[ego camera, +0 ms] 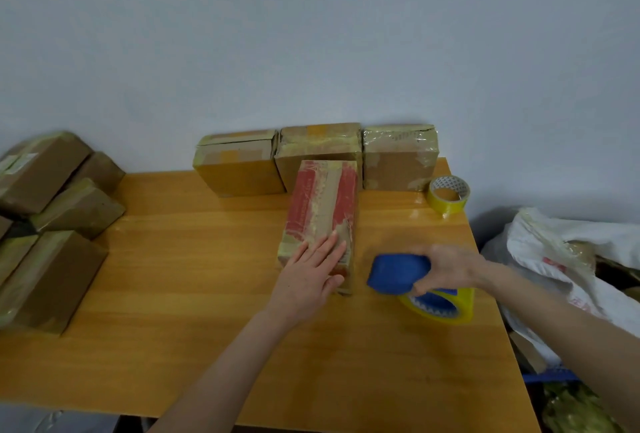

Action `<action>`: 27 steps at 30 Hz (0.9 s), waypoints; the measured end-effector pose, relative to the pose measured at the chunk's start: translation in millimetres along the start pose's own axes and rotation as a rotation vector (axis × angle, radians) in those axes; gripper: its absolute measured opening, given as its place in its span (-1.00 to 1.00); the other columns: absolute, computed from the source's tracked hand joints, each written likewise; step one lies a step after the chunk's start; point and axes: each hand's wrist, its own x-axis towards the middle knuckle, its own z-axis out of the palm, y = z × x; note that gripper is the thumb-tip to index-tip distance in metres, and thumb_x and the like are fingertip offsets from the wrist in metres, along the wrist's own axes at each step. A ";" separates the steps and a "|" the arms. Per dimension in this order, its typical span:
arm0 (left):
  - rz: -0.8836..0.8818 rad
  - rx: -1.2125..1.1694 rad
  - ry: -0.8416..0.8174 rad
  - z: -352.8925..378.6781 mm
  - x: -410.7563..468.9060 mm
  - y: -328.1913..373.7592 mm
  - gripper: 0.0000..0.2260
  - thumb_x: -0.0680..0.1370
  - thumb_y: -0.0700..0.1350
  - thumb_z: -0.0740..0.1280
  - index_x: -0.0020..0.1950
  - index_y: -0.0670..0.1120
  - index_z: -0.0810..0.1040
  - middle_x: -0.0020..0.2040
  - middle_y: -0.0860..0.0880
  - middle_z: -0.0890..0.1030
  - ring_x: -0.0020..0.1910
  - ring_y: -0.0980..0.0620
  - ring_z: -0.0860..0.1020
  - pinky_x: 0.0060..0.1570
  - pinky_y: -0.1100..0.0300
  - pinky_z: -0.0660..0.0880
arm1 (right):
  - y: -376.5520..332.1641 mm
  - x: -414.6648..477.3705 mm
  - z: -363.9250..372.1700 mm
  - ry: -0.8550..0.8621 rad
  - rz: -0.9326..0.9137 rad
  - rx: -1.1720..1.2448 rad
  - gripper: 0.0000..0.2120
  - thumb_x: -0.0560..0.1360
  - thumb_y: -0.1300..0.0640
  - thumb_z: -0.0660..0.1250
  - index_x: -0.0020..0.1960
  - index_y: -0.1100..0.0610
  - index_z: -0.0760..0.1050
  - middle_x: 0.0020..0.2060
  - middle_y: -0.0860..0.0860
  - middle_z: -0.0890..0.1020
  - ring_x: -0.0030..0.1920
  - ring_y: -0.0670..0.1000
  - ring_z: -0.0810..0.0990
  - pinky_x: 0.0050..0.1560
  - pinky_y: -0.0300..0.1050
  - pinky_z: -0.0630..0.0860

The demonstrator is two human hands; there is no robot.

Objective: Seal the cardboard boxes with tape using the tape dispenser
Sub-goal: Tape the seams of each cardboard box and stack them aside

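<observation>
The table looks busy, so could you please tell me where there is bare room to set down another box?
The table is bare between the stacked boxes at the left edge and the red-printed box, running to the near edge. Crowded: the back row of three boxes, the spare tape roll, and the right hand gripping the tape dispenser.

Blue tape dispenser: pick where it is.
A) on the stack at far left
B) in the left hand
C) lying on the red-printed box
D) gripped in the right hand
D: the right hand grips the blue tape dispenser beside the red-printed box; the left hand lies flat on that box.
</observation>
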 end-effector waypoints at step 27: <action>-0.433 -0.458 0.247 -22.1 -15.2 -25.1 -0.48 0.66 0.07 0.01 0.57 -0.08 0.02 0.58 0.02 0.03 0.55 0.12 -0.05 0.50 0.14 -0.01 | -76.2 -11.7 41.2 0.546 0.091 0.328 -0.44 0.65 -0.02 0.15 0.57 0.09 0.07 0.52 0.05 0.23 0.49 0.07 0.25 0.44 -0.01 0.24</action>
